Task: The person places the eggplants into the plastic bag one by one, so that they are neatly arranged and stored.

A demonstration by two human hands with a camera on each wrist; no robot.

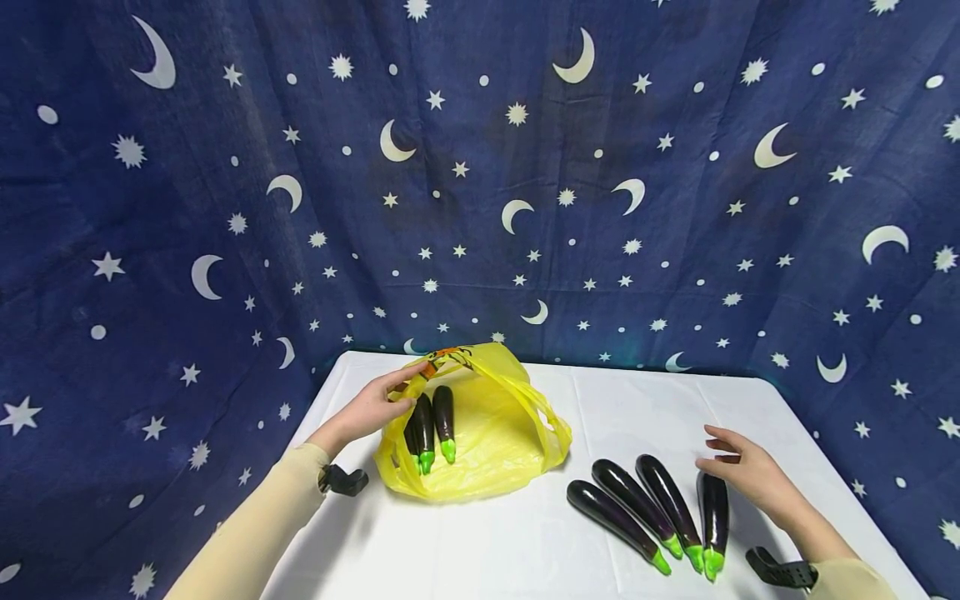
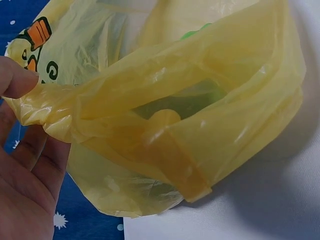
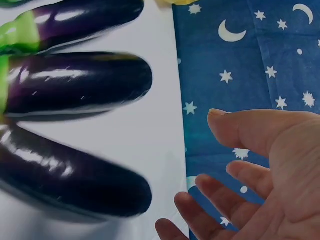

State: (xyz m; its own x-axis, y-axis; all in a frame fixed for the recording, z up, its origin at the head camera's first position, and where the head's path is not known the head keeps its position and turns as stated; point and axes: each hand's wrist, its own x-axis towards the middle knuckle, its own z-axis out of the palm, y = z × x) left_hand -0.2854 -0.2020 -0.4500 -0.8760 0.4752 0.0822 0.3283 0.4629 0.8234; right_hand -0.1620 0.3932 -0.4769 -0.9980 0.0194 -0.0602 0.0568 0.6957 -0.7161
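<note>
A yellow plastic bag [image 1: 495, 433] lies with its mouth toward me on the white table. My left hand [image 1: 378, 404] pinches the bag's left rim between thumb and fingers, as the left wrist view also shows. Inside the bag are several dark purple eggplants [image 1: 444, 417] with green stem ends, partly hidden by its edge. My right hand [image 1: 753, 471], fingers spread and holding nothing, hovers above the rightmost eggplant [image 1: 712, 517] of a row on the table. In the right wrist view, the lowest eggplant [image 3: 75, 175] is apart from the fingers.
Left of that rightmost one lie more eggplants [image 1: 615, 521], fanned out with stem ends toward me. A white cloth covers the table [image 1: 510, 550]. Behind and beside it hangs a dark blue curtain [image 1: 480, 250] with moons and stars.
</note>
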